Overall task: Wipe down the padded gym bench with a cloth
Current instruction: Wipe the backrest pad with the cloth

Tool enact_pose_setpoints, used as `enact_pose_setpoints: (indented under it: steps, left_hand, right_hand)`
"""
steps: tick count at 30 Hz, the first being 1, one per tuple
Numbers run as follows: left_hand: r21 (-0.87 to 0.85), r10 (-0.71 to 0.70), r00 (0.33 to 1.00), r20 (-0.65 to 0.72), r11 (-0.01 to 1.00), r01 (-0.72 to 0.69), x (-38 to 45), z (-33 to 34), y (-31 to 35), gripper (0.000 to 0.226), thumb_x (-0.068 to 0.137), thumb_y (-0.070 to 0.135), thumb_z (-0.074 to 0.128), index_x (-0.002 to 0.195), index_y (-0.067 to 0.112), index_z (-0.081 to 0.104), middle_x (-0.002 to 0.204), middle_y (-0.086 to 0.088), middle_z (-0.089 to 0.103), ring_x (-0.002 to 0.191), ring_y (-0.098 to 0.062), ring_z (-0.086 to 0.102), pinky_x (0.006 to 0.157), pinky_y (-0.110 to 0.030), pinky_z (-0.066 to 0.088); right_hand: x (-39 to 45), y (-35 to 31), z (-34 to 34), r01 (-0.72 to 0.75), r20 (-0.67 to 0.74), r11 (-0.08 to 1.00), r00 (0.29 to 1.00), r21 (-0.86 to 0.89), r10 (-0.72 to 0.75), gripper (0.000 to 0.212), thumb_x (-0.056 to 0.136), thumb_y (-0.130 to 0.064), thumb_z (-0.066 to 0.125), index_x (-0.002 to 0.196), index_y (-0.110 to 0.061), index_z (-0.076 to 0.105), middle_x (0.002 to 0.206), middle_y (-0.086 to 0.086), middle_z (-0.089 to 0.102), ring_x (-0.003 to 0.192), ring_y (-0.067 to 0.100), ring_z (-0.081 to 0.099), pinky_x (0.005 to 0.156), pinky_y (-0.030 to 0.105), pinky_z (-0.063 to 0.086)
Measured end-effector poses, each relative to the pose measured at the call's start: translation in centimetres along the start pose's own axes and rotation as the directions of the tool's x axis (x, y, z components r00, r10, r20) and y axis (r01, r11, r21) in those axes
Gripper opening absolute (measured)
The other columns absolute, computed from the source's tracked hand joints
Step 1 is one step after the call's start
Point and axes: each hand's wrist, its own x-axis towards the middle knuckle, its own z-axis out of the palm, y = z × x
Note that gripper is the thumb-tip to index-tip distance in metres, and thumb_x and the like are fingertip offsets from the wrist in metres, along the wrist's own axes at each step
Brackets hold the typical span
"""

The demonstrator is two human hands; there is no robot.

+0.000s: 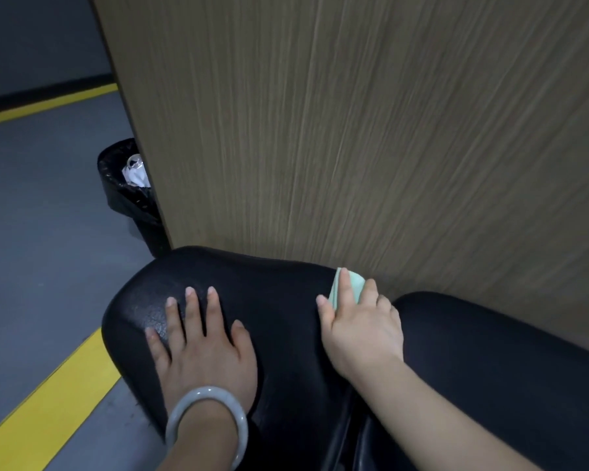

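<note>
Fingers [344, 283] of the right hand [361, 324] press the green cloth [352, 282] flat at the bench pad [279, 300] far edge; left hand [201, 341] splayed, bracing; wiping looks midway, right pad [490, 351] likely left

Dim indoor light, soft blur, wide-angle bending at edges

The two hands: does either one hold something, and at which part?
The right hand presses a pale green cloth onto the black bench pad, fingers lying over its near part. The left hand rests flat on the pad, holding nothing.
</note>
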Motion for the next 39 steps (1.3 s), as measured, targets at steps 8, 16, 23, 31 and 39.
enact_pose_setpoints:
  steps: [8,16,23,31,39]
  left_hand:
    - [-0.008,-0.003,1.0,-0.005,1.0,0.003,0.1,0.0,0.0,0.061,0.096,0.045,0.012,0.152,0.03,-0.005,0.16,0.005,-0.011,0.145,-0.017,-0.019,0.114,-0.042,-0.017]
    - [-0.019,-0.01,1.0,-0.007,1.0,0.01,0.0,0.1,0.0,0.06,0.096,0.043,0.013,0.153,0.03,-0.002,0.161,0.005,-0.009,0.145,-0.018,-0.018,0.114,-0.043,-0.016]
    - [-0.014,-0.006,1.0,-0.005,1.0,0.006,0.1,-0.2,0.1,0.06,0.096,0.043,0.014,0.153,0.03,-0.001,0.161,0.005,-0.009,0.146,-0.017,-0.017,0.115,-0.043,-0.015]
    - [-0.011,-0.001,1.0,-0.016,1.0,0.001,0.1,0.1,0.0,0.06,0.096,0.044,0.015,0.153,0.031,-0.001,0.161,0.006,-0.008,0.145,-0.016,-0.017,0.114,-0.041,-0.017]
    - [0.013,-0.005,1.0,-0.005,1.0,0.005,0.1,0.0,0.1,0.06,0.096,0.044,0.013,0.152,0.031,-0.004,0.16,0.006,-0.01,0.145,-0.017,-0.018,0.115,-0.044,-0.015]
  right_hand:
    - [3.5,1.1,-0.3,0.064,-0.022,0.986,0.998,0.153,-0.061,0.064,0.095,-0.061,0.009,0.153,-0.034,0.003,0.145,0.011,0.034,0.121,0.032,0.043,0.103,0.041,0.031]
    - [1.0,1.1,-0.6,0.088,-0.069,0.995,0.993,-0.041,-0.09,0.078,0.088,-0.069,-0.003,0.153,-0.027,0.001,0.132,0.012,0.042,0.116,0.028,0.045,0.103,0.038,0.025]
    - [-1.2,0.8,-0.5,0.111,-0.076,0.983,0.989,-0.149,-0.123,0.101,0.075,-0.073,-0.013,0.152,-0.018,0.021,0.118,0.024,0.052,0.104,0.039,0.052,0.107,0.055,0.026]
    - [2.8,0.9,-0.6,0.021,-0.002,0.997,1.0,0.074,-0.021,0.085,0.084,-0.075,0.0,0.153,-0.026,0.003,0.134,0.016,0.043,0.122,0.034,0.046,0.118,0.05,0.003]
    - [-3.6,2.0,1.4,0.222,-0.315,0.975,0.923,-0.03,-0.22,0.076,0.087,-0.066,0.025,0.124,-0.012,0.063,0.089,0.016,0.06,0.077,0.035,0.056,0.077,0.048,0.048]
